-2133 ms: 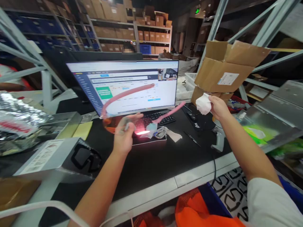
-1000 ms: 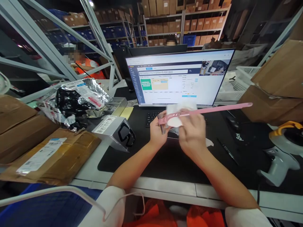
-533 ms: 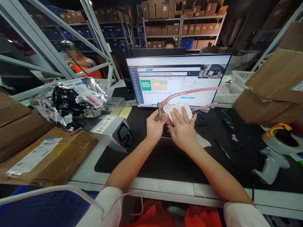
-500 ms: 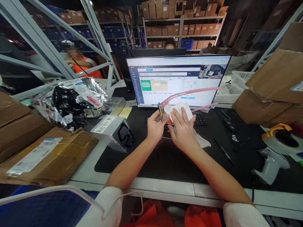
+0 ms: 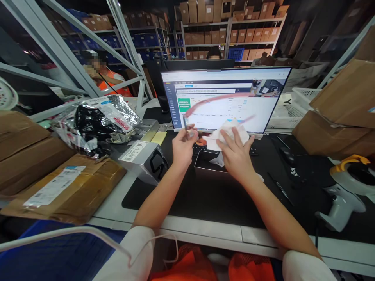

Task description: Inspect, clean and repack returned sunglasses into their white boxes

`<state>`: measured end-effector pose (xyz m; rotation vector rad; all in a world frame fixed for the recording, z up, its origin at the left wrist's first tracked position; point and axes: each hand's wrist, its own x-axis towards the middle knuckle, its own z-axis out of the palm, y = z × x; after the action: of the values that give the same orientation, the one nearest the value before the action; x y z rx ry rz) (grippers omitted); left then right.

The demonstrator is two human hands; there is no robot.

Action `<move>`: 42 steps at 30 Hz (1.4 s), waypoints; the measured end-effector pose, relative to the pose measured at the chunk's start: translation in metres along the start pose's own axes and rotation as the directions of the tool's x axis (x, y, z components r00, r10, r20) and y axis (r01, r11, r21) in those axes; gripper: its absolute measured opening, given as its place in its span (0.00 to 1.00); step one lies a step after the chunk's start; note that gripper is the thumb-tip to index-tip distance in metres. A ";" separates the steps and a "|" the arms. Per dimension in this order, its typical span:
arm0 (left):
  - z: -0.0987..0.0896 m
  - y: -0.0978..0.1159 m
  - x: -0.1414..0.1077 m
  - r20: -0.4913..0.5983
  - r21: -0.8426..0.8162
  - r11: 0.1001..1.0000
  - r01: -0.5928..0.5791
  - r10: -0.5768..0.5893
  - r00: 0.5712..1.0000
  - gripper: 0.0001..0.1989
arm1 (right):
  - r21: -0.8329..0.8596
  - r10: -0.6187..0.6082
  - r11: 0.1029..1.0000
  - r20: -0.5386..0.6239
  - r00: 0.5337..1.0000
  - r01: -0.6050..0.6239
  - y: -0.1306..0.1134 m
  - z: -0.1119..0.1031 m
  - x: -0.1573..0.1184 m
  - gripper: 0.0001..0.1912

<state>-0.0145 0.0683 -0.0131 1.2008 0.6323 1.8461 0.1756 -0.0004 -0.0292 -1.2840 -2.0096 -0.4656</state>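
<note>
My left hand point(image 5: 183, 147) pinches a pair of glasses point(image 5: 202, 102) by the front, near its left end. One pink, see-through temple arm stretches rightward before the monitor, blurred by motion; the lenses are mostly hidden. My right hand point(image 5: 236, 154) has its fingers over a white cloth point(image 5: 213, 141) and holds it just right of the glasses. Cloth and glasses look apart, though motion smears the gap. Below the hands stands an open dark box point(image 5: 202, 168) with white wrapping inside. A grey box point(image 5: 137, 160) with a black printed logo is left of my left hand.
A monitor point(image 5: 205, 113) stands behind the hands. Cartons point(image 5: 67, 187) and a silver plastic bag point(image 5: 96, 121) lie left. On the right are a pen point(image 5: 280, 188), a mouse point(image 5: 287, 155), a barcode scanner point(image 5: 341, 207), a tape roll point(image 5: 354, 173) and more cartons point(image 5: 322, 136). Another person point(image 5: 108, 78) sits beyond the metal frame.
My left hand has moved left with the glasses, and my right hand with the cloth has shifted slightly right. The hands are farther apart, showing the open box below.
</note>
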 end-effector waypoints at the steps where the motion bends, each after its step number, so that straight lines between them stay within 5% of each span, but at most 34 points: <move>1: -0.002 0.002 0.004 -0.033 -0.026 0.999 -0.043 0.042 0.999 0.23 | 0.023 0.038 0.999 -0.017 0.999 -0.038 0.007 0.000 0.001 0.21; 4: -0.006 0.008 0.009 -0.014 -0.112 0.979 -0.171 0.170 0.985 0.23 | 0.163 0.254 0.956 -0.055 0.966 -0.242 0.033 -0.001 0.004 0.18; 8: -0.004 0.007 -0.004 0.227 -0.140 0.975 -0.172 0.201 0.953 0.22 | 0.424 0.527 0.765 0.018 0.850 -0.484 0.063 -0.013 0.004 0.19; 13: 0.012 0.011 -0.034 0.470 -0.142 0.988 -0.057 0.118 0.875 0.20 | 0.718 0.633 0.484 0.108 0.767 -0.500 0.068 -0.034 0.000 0.19; 16: 0.020 0.017 -0.046 0.540 -0.115 0.993 -0.017 0.077 0.838 0.19 | 0.779 0.641 0.405 0.133 0.756 -0.479 0.062 -0.041 -0.001 0.17; 28: 0.023 0.016 -0.053 0.558 -0.136 0.974 0.179 -0.074 0.827 0.21 | 0.852 0.535 0.407 0.070 0.842 -0.329 0.039 -0.051 -0.006 0.16; 33: 0.025 0.019 -0.054 0.514 -0.063 0.956 0.286 -0.214 0.831 0.26 | 0.897 0.199 0.296 0.279 0.939 -0.329 0.020 -0.064 -0.004 0.20; 36: 0.027 0.023 -0.054 0.468 -0.059 0.928 0.367 -0.299 0.832 0.28 | 0.888 -0.020 0.275 0.388 0.921 -0.368 0.016 -0.067 0.002 0.21; 42: 0.034 0.029 -0.057 0.500 -0.120 0.817 0.564 -0.441 0.745 0.26 | 0.883 -0.052 0.337 0.363 0.930 -0.326 0.024 -0.069 0.003 0.19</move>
<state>0.0175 0.0037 -0.0049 1.0864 0.3763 1.0891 0.2212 -0.0302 0.0191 -0.7286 -1.8279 1.0135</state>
